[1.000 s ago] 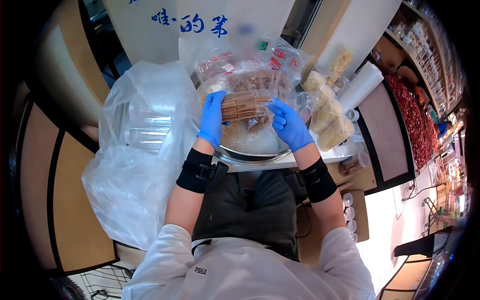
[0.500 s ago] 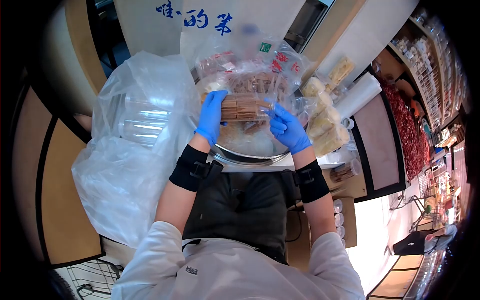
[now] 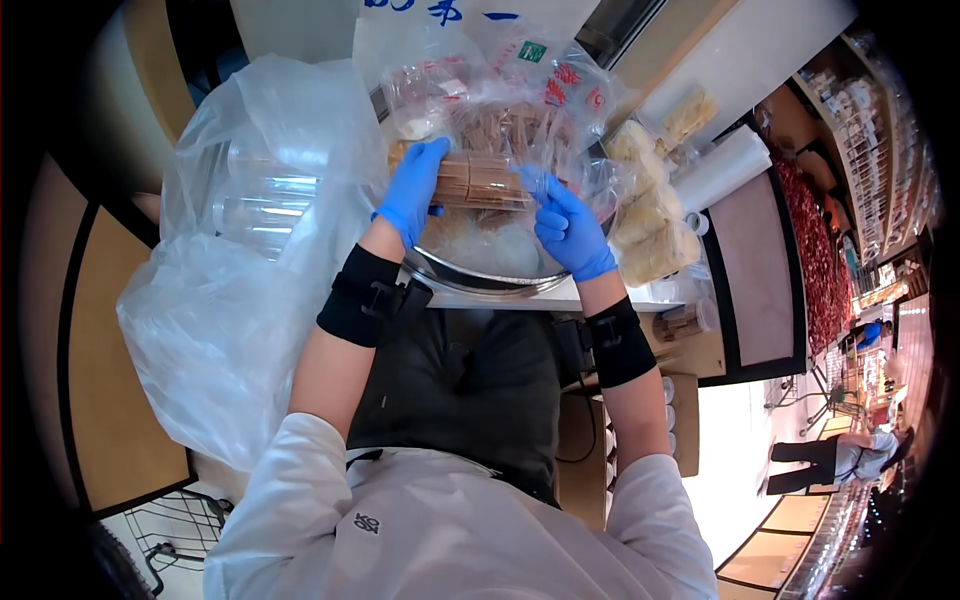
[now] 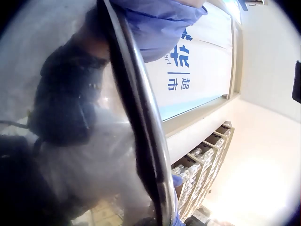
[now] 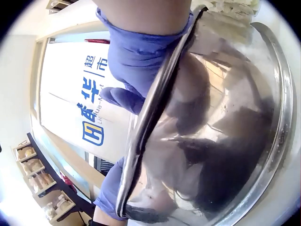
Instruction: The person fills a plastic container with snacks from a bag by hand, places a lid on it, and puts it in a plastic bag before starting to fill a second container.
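Note:
In the head view my left hand (image 3: 412, 195), in a blue glove, grips the left end of a clear plastic jar (image 3: 482, 182) lying sideways above a metal bowl. Brown flat strips fill the jar in rows. At the jar's right end, my right hand (image 3: 570, 225), also gloved, pinches the clear plastic with thumb and forefinger, its other fingers curled. Below the jar, the steel bowl (image 3: 490, 282) holds clear bags and more brown strips (image 3: 515, 125). Both wrist views are mostly taken up by the bowl's shiny wall (image 5: 202, 155), and the fingertips are hidden there.
A large translucent bag (image 3: 225, 330) with clear empty jars (image 3: 265, 205) stands on the left. To the right are jars of pale yellow food (image 3: 650, 235), a roll of plastic bags (image 3: 725, 180) and a jar of brown strips (image 3: 683, 320). Another person (image 3: 850, 455) stands in the aisle.
The head view has shifted, so the bowl and hands sit higher in it. Both hands keep the jar over the bowl. More of the person in the aisle shows.

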`<state>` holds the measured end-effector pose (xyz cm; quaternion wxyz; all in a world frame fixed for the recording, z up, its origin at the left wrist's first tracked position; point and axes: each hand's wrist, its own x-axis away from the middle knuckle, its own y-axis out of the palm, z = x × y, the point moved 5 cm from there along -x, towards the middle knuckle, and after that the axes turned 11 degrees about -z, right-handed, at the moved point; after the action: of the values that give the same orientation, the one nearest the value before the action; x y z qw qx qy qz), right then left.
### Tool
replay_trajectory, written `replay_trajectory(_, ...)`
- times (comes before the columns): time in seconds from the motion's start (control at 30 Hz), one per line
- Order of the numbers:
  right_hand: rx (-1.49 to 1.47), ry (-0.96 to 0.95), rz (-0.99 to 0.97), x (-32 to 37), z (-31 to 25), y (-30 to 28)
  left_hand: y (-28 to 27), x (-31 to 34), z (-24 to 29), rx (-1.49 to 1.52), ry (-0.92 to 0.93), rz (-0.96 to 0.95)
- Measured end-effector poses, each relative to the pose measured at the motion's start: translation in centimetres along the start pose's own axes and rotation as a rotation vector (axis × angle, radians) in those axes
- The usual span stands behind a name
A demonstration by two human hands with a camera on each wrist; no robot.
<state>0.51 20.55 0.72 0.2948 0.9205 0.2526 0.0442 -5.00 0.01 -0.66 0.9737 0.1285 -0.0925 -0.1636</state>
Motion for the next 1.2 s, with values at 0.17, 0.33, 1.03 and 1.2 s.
replay_trajectory(0.17,-0.208,-0.014,-0.113,0.0,-0.4,1.3,0.1,0.1,0.1,-0.006,0.000,0.010)
replay_trajectory(0.33,0.030,-0.074,0.084,-0.1,0.3,-1.2,0.1,0.2,0.4,-0.017,0.035,0.021)
replay_trajectory(1.03,0.750,0.031,0.455,-0.4,0.3,-0.5,-0.1,0.4,1.0,0.082,0.099,0.060)
replay_trajectory(1.2,0.547,0.001,0.359,0.0,0.1,0.1,-0.2,0.1,0.6,0.105,0.036,0.018)
